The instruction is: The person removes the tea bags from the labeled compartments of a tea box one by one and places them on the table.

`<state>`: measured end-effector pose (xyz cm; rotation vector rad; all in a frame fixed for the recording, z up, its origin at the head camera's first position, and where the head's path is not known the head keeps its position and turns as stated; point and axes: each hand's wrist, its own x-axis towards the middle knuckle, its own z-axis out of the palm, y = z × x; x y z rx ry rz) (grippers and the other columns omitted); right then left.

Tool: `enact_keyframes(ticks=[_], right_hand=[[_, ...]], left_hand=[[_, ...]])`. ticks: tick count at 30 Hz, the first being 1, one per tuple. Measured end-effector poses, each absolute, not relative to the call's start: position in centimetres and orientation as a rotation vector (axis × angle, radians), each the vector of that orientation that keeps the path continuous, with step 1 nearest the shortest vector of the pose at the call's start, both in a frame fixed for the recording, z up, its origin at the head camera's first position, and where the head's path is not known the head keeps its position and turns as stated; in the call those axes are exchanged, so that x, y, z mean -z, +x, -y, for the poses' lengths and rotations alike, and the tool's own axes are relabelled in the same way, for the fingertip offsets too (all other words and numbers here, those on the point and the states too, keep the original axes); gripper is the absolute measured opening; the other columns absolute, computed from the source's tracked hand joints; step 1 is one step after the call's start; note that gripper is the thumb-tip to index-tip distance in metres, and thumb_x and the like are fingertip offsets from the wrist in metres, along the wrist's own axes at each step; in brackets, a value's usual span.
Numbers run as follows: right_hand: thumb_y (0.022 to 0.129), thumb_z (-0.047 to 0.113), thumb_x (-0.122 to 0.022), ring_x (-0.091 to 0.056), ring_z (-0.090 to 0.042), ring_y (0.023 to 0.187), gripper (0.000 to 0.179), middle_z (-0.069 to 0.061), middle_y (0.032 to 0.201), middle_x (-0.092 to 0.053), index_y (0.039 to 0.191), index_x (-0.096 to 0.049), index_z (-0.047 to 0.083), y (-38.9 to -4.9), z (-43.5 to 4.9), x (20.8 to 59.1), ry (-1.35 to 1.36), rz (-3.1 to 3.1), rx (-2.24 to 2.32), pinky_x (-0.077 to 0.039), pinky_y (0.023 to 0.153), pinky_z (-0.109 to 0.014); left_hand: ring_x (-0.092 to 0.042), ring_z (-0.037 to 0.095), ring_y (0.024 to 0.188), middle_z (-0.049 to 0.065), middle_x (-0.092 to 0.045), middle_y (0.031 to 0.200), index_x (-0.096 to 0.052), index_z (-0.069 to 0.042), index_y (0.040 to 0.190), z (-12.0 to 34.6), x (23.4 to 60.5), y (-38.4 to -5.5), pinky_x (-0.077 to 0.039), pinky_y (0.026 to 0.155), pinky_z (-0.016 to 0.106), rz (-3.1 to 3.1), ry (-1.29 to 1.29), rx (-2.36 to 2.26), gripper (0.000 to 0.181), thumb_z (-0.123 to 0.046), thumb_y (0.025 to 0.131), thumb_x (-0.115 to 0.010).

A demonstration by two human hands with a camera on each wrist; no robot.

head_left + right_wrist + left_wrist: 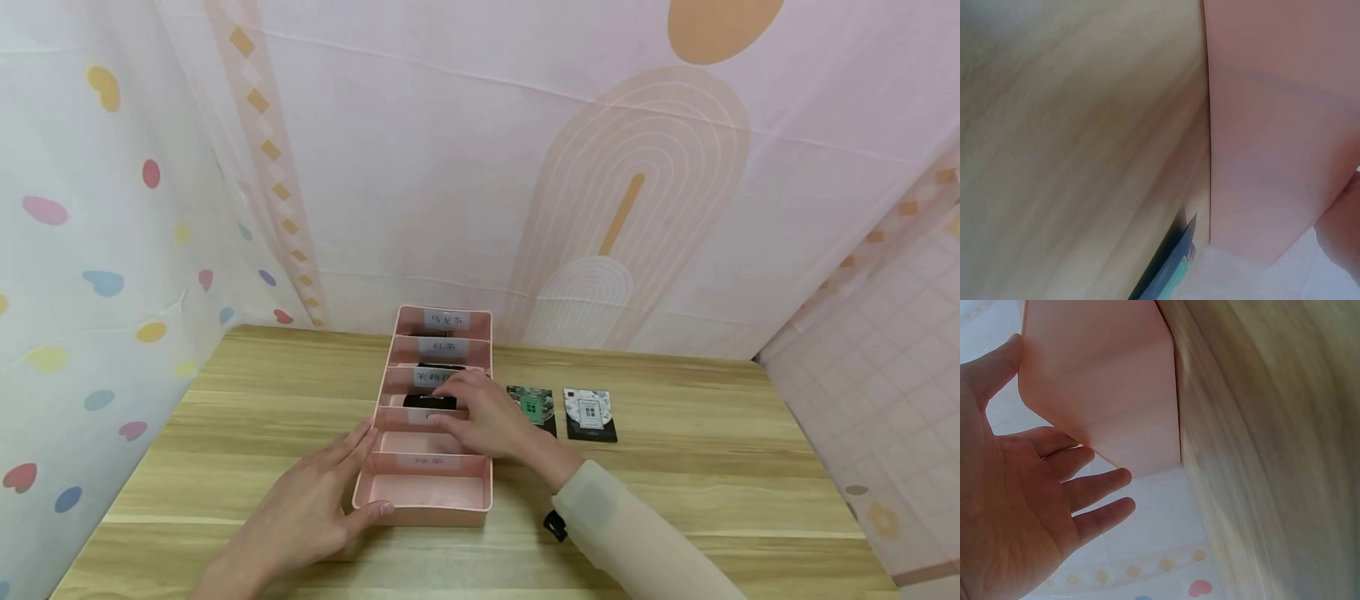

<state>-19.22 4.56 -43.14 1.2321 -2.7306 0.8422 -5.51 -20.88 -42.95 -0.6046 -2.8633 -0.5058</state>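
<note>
A long pink box (427,517) with several labelled compartments stands on the table. My left hand (315,492) rests against its near left corner, thumb on the front rim and fingers spread along the side; the left wrist view shows these fingers (1100,487) nearly straight. Over the middle of the box, my right hand (487,412) reaches in from the right. Its thumb and fingers pinch the right end of a black sachet (429,402) in the third compartment from the back. Part of that sachet is hidden by the hand. In the right wrist view only an edge of the hand shows.
Right of the box lie a tea sachet with a green label (532,408), partly covered by my right hand, and one with a white label (590,414). Dark packets show in the two rear compartments. A patterned curtain (420,183) hangs behind the wooden table (675,500).
</note>
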Motion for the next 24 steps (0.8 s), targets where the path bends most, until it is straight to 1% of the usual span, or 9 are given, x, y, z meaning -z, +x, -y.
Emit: enact_keyframes(ticks=[3, 6, 10, 14, 20, 24], right_hand=[[0.1, 0.032, -0.073, -0.06, -0.022, 0.125, 0.032, -0.003, 0.126, -0.069, 0.123, -0.075, 0.009, -19.27, -4.29, 43.28, 1.239, 2.729, -0.819, -0.047, 0.11, -0.041], [0.101, 0.032, -0.072, -0.062, -0.021, 0.122, 0.029, -0.001, 0.121, -0.07, 0.121, -0.076, 0.011, -19.28, -4.09, 43.34, 1.235, 2.742, -0.792, -0.049, 0.107, -0.042], [0.1, 0.032, -0.072, -0.064, -0.019, 0.115, 0.025, 0.001, 0.115, -0.071, 0.116, -0.078, 0.013, -19.27, -3.99, 43.42, 1.222, 2.743, -0.769, -0.05, 0.102, -0.04], [0.1, 0.028, -0.073, -0.065, -0.017, 0.107, 0.018, 0.002, 0.108, -0.072, 0.11, -0.079, 0.014, -19.23, -3.99, 43.52, 1.227, 2.709, -0.77, -0.051, 0.098, -0.038], [0.1, 0.022, -0.073, -0.066, -0.016, 0.103, 0.013, 0.002, 0.104, -0.074, 0.104, -0.081, 0.013, -19.39, -3.9, 43.81, 1.249, 2.67, -0.794, -0.051, 0.097, -0.037], [0.101, 0.023, -0.072, -0.066, -0.015, 0.101, 0.014, 0.003, 0.103, -0.075, 0.104, -0.082, 0.013, -19.44, -3.79, 43.85, 1.232, 2.682, -0.776, -0.052, 0.094, -0.036]], left_hand=[[-0.056, 0.038, 0.136, 0.02, -0.049, 0.158, -0.048, 0.003, 0.154, 20.87, 42.97, -5.5, -0.051, 0.105, 0.057, 2.858, -0.612, 0.502, 0.09, -0.056, 0.091, -0.075], [-0.056, 0.038, 0.136, 0.02, -0.049, 0.158, -0.048, 0.003, 0.154, 20.83, 42.97, -5.48, -0.051, 0.105, 0.057, 2.856, -0.614, 0.498, 0.09, -0.055, 0.091, -0.076], [-0.056, 0.038, 0.137, 0.02, -0.049, 0.157, -0.049, 0.004, 0.153, 20.78, 42.94, -5.46, -0.051, 0.105, 0.057, 2.858, -0.61, 0.497, 0.09, -0.055, 0.091, -0.076], [-0.055, 0.037, 0.138, 0.019, -0.048, 0.158, -0.049, 0.004, 0.153, 20.76, 42.93, -5.47, -0.05, 0.105, 0.057, 2.865, -0.606, 0.501, 0.09, -0.056, 0.091, -0.075], [-0.055, 0.037, 0.138, 0.019, -0.048, 0.159, -0.048, 0.003, 0.154, 20.8, 42.98, -5.47, -0.05, 0.106, 0.056, 2.861, -0.605, 0.491, 0.09, -0.055, 0.091, -0.076], [-0.055, 0.037, 0.138, 0.019, -0.048, 0.158, -0.049, 0.003, 0.153, 20.82, 43.02, -5.46, -0.05, 0.106, 0.055, 2.856, -0.605, 0.486, 0.09, -0.056, 0.091, -0.076]])
